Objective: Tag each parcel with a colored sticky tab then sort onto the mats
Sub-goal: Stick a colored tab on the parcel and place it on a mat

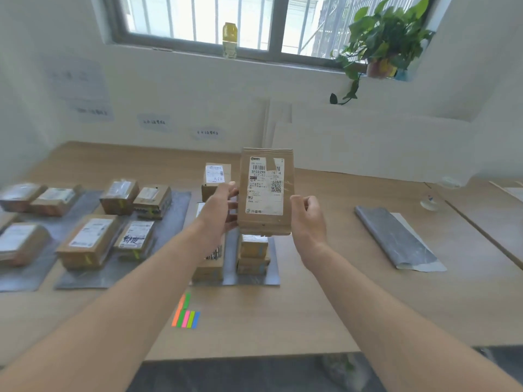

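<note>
Head view: a brown parcel (266,190) with a white shipping label is held upright above the middle grey mat (273,275). The left hand (219,210) grips its left edge. The right hand (307,219) curls beside its right edge; whether it holds the parcel I cannot tell. Coloured sticky tabs (186,315) lie just nearer than the mat.

A: What is lying on the wooden table (325,306)?
B: Three grey mats (181,205) are lying at left and centre, a folded mat (396,239) is resting at right, coloured sticky tabs (186,316) are sitting at lower centre
</note>
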`<action>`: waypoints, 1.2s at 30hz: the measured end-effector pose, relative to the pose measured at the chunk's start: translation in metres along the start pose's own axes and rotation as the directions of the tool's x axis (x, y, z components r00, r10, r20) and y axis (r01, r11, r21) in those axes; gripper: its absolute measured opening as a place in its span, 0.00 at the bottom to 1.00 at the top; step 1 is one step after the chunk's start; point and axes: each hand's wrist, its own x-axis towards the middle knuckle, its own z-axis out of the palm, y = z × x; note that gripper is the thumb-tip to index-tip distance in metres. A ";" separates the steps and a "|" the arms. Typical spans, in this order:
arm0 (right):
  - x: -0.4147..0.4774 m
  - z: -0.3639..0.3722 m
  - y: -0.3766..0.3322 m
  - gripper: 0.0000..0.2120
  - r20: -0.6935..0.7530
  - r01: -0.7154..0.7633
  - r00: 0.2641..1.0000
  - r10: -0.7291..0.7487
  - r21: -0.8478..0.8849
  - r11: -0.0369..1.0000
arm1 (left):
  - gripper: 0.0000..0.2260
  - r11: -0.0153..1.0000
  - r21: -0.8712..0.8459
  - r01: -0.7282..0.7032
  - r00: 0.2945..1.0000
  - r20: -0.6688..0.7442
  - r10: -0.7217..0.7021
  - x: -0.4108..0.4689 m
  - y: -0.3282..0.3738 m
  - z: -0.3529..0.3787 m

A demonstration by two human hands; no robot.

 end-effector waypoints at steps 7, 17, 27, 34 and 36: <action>-0.060 0.036 0.011 0.13 0.110 -0.039 0.993 0.036 0.018 0.999 | 0.18 1.000 0.005 0.023 0.997 -0.071 -0.022 -0.059 -0.013 -0.059; -0.116 0.154 0.011 0.15 0.184 -0.069 0.980 0.071 -0.018 0.997 | 0.19 0.999 -0.012 0.048 0.988 -0.149 -0.049 -0.069 -0.019 -0.194; -0.178 0.319 0.011 0.15 0.269 -0.051 0.960 0.079 -0.111 0.992 | 0.16 0.994 0.056 0.098 0.990 -0.103 -0.092 -0.035 -0.020 -0.370; -0.212 0.391 0.037 0.24 0.262 -0.168 0.943 0.206 -0.158 0.973 | 0.17 0.972 0.065 0.228 0.970 -0.105 -0.220 -0.017 -0.052 -0.454; -0.215 0.404 0.052 0.18 0.271 -0.201 0.932 0.242 -0.168 0.965 | 0.16 0.961 0.041 0.272 0.956 -0.122 -0.266 -0.015 -0.066 -0.469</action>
